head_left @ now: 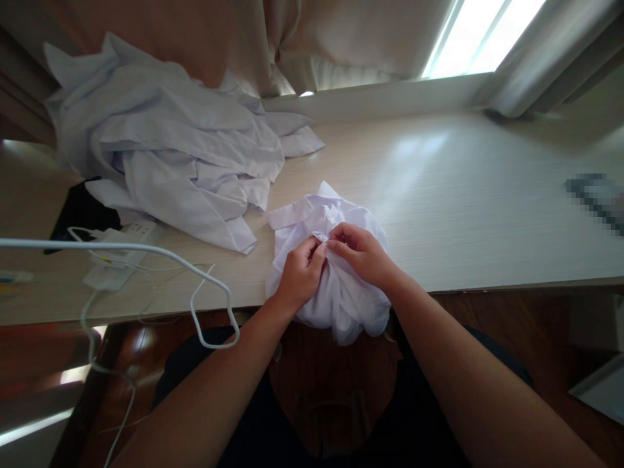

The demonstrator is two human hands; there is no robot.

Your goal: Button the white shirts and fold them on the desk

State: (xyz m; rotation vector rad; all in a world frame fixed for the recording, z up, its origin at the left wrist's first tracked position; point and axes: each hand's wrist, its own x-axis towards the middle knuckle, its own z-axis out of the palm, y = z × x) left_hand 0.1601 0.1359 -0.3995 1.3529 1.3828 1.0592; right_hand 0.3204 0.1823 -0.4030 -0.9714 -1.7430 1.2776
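Observation:
A bunched white garment [336, 305], probably a shirt, lies at the table's front edge, its lower part hanging over. My left hand [301, 273] pinches a gathered bit of its cloth between thumb and fingers. Close against it, my right hand [358, 253] is closed on the same spot, fingertips nearly touching those of the left. Whatever small detail sits between the fingertips is too small to make out. A flat, band-like strip of the cloth sticks out to the left of the hands.
Several white garments seem heaped in a pile [185, 149] at the back left of the pale table [468, 201]. A power strip [114, 257], a black item [80, 214] and a looping white cable [160, 250] are at the left. Beige curtains [351, 32] hang behind. A blurred-out object [599, 195] lies far right.

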